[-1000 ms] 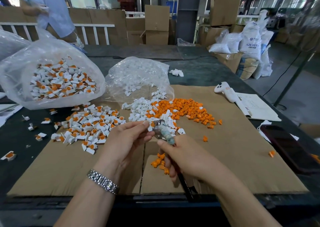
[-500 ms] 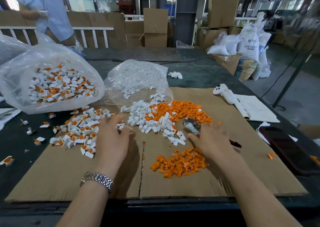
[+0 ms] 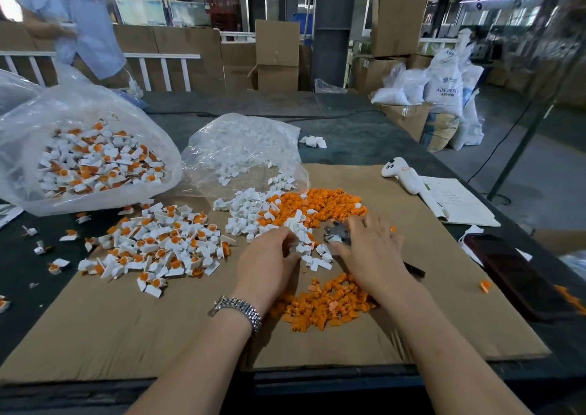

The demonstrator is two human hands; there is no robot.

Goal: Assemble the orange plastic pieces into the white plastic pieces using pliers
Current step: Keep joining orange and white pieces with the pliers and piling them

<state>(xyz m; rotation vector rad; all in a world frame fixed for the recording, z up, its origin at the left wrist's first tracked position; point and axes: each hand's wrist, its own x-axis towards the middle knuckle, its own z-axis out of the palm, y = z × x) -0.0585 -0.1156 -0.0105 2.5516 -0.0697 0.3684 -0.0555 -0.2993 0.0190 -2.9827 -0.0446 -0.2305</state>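
Both hands work on the cardboard: left hand (image 3: pixel 269 256) pinches among white pieces (image 3: pixel 250 214), right hand (image 3: pixel 371 252) grips the pliers (image 3: pixel 336 233) beside orange pieces (image 3: pixel 320 202).

Dark tabletop (image 3: pixel 364 135) has a big flat cardboard sheet (image 3: pixel 126 325) on it, two clear plastic bags (image 3: pixel 95 113) of parts off to the left, plus a notebook (image 3: pixel 459 205), a white controller (image 3: pixel 400 173) and a dark phone (image 3: pixel 513 275) on the right.
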